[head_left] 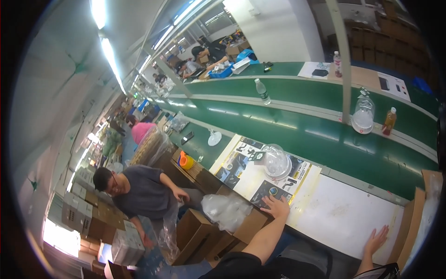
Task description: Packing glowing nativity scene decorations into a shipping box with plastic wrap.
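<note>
Black-sleeved left arm (264,239), nearest, ending in left hand (277,208): fingers apart, palm down at the lower edge of a printed sheet (246,182) in white, black and yellow; contact unclear. Right hand (377,239): fingers extended, slightly apart, over the right part of a white board (348,202). Clear plastic dome (277,165), one, upright on the sheet, beyond the left hand. Cardboard box (193,235), with clear plastic bags (225,209) beside it, left of the arm. Seated co-worker (144,190), grey shirt, farther left. Green conveyor (241,116), beyond the sheet. Second clear dome (363,118), beside a bottle of amber liquid (389,122), far side.
</note>
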{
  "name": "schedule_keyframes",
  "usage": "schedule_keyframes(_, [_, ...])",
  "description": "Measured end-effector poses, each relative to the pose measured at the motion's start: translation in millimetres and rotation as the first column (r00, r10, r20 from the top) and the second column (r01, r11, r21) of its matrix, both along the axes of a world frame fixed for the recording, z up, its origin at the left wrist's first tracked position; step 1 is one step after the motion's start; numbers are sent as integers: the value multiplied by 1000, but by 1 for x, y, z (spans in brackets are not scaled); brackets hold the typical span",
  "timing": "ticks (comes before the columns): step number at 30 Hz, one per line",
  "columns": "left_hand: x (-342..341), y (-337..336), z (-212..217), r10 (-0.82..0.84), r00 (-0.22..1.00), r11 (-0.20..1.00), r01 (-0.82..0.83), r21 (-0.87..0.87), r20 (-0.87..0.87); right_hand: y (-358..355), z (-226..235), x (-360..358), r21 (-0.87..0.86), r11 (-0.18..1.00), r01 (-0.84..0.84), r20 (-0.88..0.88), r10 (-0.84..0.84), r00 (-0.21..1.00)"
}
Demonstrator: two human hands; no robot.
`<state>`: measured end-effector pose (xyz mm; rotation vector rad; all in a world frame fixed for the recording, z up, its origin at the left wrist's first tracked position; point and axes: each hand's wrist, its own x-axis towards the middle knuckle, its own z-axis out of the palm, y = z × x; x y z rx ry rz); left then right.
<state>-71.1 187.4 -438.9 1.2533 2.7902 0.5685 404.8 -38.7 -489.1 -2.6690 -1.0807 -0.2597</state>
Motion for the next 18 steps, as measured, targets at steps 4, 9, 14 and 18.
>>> schedule_keyframes(4, [19,8,-2,-13,987,996,-2,-90,-160,-23,-12,16,27,996,-88,168,83,982])
schedule_keyframes(9, [15,7,-4,19,991,998,-27,-63,-131,-19,-12,19,29,992,-122,196,114,974])
schedule_keyframes(14, [16,7,-4,14,993,998,-21,-61,-121,-16,-6,13,66,984,-163,204,147,968])
schedule_keyframes(18, [15,7,-3,14,992,997,-23,-72,-122,-17,-9,15,61,986,-155,228,138,964])
